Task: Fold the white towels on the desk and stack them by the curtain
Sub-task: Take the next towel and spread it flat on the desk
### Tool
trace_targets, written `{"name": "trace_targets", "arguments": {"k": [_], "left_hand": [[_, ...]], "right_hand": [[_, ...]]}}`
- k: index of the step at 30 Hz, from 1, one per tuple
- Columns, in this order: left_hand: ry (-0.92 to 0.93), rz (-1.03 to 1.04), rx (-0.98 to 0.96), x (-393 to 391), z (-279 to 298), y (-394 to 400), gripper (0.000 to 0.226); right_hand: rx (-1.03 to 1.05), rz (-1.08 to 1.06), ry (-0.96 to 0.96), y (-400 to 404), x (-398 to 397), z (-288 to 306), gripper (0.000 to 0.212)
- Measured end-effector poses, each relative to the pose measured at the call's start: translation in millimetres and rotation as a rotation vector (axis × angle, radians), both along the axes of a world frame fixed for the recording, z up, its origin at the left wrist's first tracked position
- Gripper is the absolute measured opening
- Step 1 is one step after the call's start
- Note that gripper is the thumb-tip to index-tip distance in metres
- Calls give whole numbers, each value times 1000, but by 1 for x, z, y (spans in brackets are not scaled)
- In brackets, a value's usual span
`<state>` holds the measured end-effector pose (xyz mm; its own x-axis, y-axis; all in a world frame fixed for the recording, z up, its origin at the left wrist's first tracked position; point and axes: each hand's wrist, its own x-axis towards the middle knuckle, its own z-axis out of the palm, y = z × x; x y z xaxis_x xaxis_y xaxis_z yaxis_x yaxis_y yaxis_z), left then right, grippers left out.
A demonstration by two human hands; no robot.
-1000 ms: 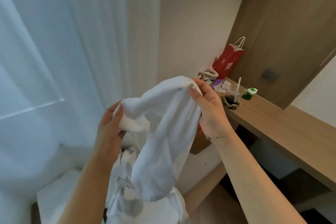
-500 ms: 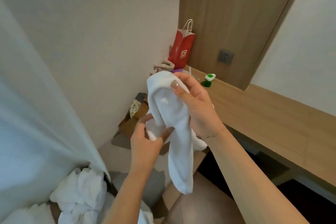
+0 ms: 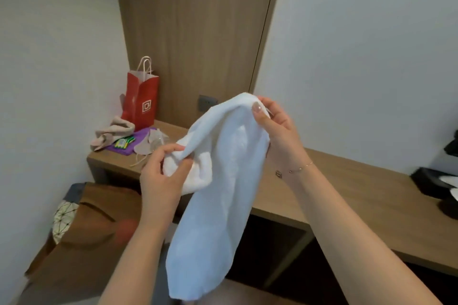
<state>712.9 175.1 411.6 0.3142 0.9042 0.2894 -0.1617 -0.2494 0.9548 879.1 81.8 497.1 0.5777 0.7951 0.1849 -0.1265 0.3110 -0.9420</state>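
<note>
A white towel point(image 3: 218, 195) hangs in the air in front of the wooden desk point(image 3: 347, 195), bunched and drooping below my hands. My right hand point(image 3: 275, 129) pinches its top edge, held highest. My left hand point(image 3: 163, 171) grips a lower fold at the towel's left side. Neither the curtain nor the other towels are in view.
A red paper bag point(image 3: 141, 99) stands at the desk's far left corner, beside a beige cloth point(image 3: 111, 132), a purple packet point(image 3: 131, 142) and small clutter. Black items point(image 3: 438, 186) lie at the desk's right end. Brown bags point(image 3: 84, 228) sit on the floor at the left.
My view has swung right, away from the curtain and towel pile, toward the desk. Both hands kept hold of the towel and moved with it; the left hand shifted along a fold.
</note>
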Motion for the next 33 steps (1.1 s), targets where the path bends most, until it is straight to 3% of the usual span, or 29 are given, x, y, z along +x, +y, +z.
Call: {"name": "trace_targets", "arguments": {"k": [6, 19, 26, 33], "left_hand": [[-47, -208, 28, 76, 22, 8, 20], [-7, -510, 62, 297, 89, -27, 15], [17, -570, 71, 488, 80, -91, 15], [151, -579, -47, 659, 21, -151, 12]], "right_hand": [[84, -195, 73, -19, 61, 18, 9], [236, -503, -61, -92, 264, 54, 8], [282, -574, -64, -165, 448, 40, 9], [52, -614, -54, -241, 613, -19, 14]]}}
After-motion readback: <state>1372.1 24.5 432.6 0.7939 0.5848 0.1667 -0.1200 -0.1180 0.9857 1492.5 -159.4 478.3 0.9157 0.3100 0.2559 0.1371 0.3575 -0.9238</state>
